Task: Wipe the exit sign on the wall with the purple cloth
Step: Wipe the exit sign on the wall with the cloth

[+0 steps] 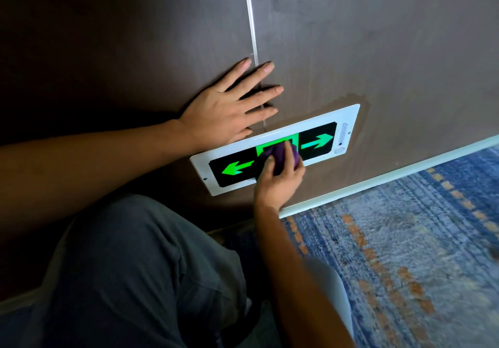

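Note:
The exit sign (318, 142) is a white-framed panel low on the brown wall, with a black face and green arrows pointing left and right. My right hand (278, 183) grips a bunched purple cloth (280, 156) and presses it against the green middle of the sign, hiding most of the centre picture. My left hand (229, 107) lies flat on the wall just above the sign's left half, fingers spread and straight across the metal seam.
A thin metal strip (249, 23) runs up the wall between two brown panels. A pale skirting (405, 175) meets a blue carpet (405, 239) with orange dashes. My bent knee in grey trousers (140, 266) fills the lower left. A damp mark rings the sign's right end.

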A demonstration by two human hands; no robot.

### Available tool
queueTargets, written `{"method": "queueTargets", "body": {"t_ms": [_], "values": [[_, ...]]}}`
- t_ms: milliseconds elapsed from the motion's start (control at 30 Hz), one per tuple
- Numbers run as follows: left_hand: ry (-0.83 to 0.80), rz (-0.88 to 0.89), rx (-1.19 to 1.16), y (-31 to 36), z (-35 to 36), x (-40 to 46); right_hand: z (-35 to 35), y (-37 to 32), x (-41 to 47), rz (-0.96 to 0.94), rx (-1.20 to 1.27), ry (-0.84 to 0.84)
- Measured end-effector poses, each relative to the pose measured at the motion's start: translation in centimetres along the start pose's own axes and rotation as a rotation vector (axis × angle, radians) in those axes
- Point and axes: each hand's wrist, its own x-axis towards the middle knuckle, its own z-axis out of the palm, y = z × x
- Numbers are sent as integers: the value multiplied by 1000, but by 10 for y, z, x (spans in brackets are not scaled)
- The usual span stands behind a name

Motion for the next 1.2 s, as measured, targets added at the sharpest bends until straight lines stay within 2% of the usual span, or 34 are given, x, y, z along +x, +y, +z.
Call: {"method": "queueTargets", "body": {"t_ms": [133,233,433,633,733,1033,1200], "values": [[-31,11,7,0,-3,1,11,-3,-45,23,21,-118],[-47,21,23,0,-3,0,-6,1,-32,0,14,-248],[-35,10,-3,0,-4,2,-49,-9,68,-55,-45,-32],[-28,19,17,-1,-3,1,-69,-10,123,-13,-112,62],[-32,21,25,-1,-3,1,-63,-6,119,-34,-164,57],[-32,15,24,-1,0,3,-32,-5,81,22,-120,58],[-14,6,21,1,7,0,-16,4,45,-19,-95,29]]}}
